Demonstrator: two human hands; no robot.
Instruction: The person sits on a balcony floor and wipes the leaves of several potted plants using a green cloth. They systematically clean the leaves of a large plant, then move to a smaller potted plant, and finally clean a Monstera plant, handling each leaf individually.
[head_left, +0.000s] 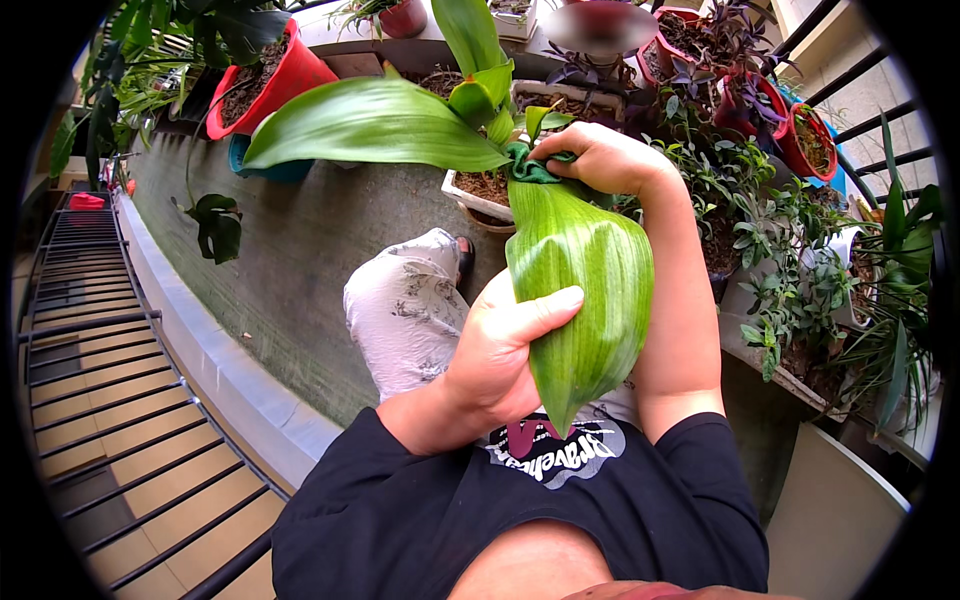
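Observation:
A broad green leaf (592, 247) of a potted plant hangs towards me, its pointed tip near my shirt. My left hand (510, 337) holds its lower part, thumb on top and fingers underneath. At the leaf's upper end, my right hand (600, 161) presses a dark green cloth (531, 166) against it with bent fingers. Another long leaf (375, 127) of the same plant reaches out to the left, and more leaves stand upright behind. Below the cloth sits a white rectangular planter (476, 196) with brown soil.
A tilted red pot (300, 71) and a blue pot (277, 169) stand at the upper left. Leafy plants (802, 277) crowd the right side, with red pots (810, 142) above them. A black metal railing (112, 375) runs along the left beside a pale ledge (217, 360).

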